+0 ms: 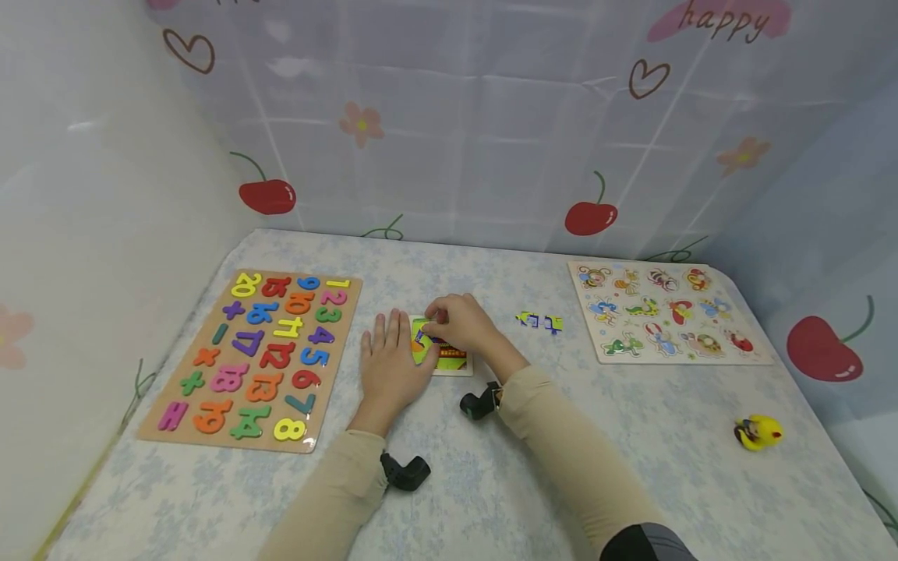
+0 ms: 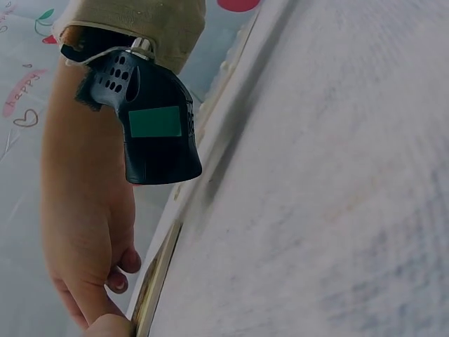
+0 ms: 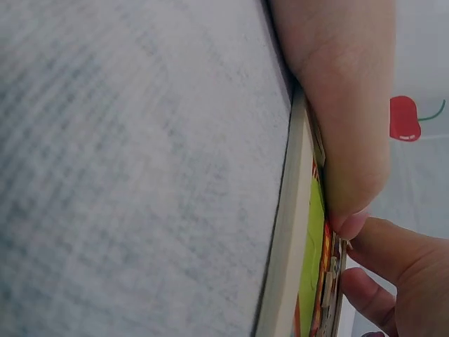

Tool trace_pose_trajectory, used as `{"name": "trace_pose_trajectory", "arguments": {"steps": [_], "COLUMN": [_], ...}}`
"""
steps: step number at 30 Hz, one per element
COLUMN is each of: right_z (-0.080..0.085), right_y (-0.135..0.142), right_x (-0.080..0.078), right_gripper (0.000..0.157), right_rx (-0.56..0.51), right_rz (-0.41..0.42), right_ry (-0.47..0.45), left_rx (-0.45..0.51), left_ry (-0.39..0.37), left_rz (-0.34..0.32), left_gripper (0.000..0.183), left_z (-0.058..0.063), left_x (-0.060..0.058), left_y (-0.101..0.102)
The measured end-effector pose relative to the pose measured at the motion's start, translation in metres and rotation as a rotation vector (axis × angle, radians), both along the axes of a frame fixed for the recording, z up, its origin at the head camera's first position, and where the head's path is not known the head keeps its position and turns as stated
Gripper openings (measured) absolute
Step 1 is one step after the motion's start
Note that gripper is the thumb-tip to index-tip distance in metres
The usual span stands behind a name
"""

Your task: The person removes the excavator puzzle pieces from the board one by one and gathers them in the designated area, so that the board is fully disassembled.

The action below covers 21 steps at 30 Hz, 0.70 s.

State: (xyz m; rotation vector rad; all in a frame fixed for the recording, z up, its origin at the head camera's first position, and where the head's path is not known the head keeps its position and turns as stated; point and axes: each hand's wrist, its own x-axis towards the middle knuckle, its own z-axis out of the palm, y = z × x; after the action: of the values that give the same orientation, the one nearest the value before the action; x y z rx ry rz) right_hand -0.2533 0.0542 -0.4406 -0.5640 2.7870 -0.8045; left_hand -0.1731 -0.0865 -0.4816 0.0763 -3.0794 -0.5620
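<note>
A small, colourful jigsaw puzzle (image 1: 456,362) with a light frame lies on the table, partly hidden by both hands. My left hand (image 1: 390,362) rests over its left side, fingers straight and pointing away, thumb laid across the picture. In the right wrist view the left thumb (image 3: 354,158) presses on the layered edge of the puzzle. With curled fingers, my right hand (image 1: 459,321) pinches a puzzle piece, mostly hidden by the fingertips, at the upper part of the puzzle. The left wrist view shows the right hand (image 2: 84,239) bent down to the board's edge.
Two loose puzzle pieces (image 1: 540,321) lie right of the hands. A number board (image 1: 270,362) with coloured figures is on the left; an insect picture board (image 1: 669,312) stands at the back right. Nearer on the right is a yellow toy duck (image 1: 758,432). Printed curtains enclose the table.
</note>
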Motion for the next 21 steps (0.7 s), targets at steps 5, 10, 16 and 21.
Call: {"name": "trace_pose_trajectory", "arguments": {"steps": [5,10,16,21], "right_z": [-0.0013,-0.0022,-0.0026,-0.0002], "right_y": [-0.0002,-0.0003,-0.0001,-0.0002], "right_x": [-0.0003,-0.0014,-0.0019,0.0000], "right_gripper": [0.020,0.020,0.018,0.018], "right_rx": [-0.013,-0.023,-0.041,-0.051], "right_rz": [0.003,0.000,-0.005,-0.008], "right_ry": [-0.004,-0.010,-0.017,-0.024], "left_rx": [0.004,0.003,-0.003,0.019], "left_ry": [0.004,0.014,0.040,0.053], "left_rz": [-0.006,-0.009,-0.004,0.018], "left_gripper": [0.086,0.078,0.064,0.061], "left_z": [-0.0003,-0.0014,-0.0016,0.0001], "left_x": [-0.0001,-0.0004,-0.0005,-0.0011], "left_y": [-0.0005,-0.0013,-0.0011,-0.0006]}}
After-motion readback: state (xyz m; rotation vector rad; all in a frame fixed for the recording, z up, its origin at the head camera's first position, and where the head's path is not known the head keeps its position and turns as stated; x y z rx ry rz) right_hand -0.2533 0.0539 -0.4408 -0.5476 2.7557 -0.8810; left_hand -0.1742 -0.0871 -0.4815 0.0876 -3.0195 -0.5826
